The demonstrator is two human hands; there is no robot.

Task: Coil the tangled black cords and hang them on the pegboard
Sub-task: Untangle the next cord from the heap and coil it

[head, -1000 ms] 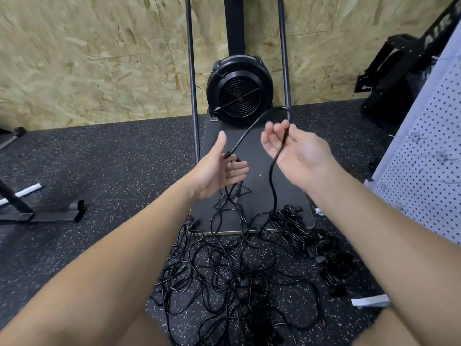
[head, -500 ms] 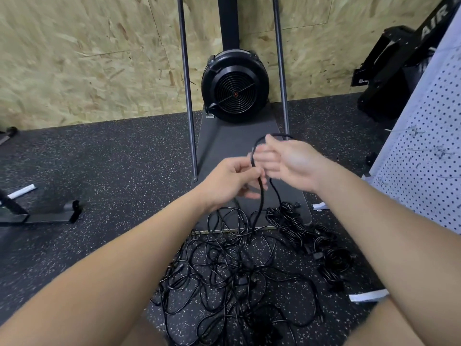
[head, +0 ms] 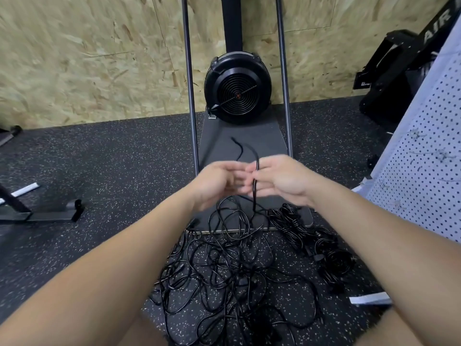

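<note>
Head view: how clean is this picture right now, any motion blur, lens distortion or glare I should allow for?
Head view: the left hand and right hand are smeared by motion, and the cord between them shows doubled above the fingers; the tangled cords on the floor stay fairly sharp; the wide lens bows the upright poles; lighting is even, with no strong glare or hard shadows.

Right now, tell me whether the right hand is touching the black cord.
Touching. The head view shows the cord running between the right hand's fingers, which are curled round it, then dropping to the tangle below.
</note>
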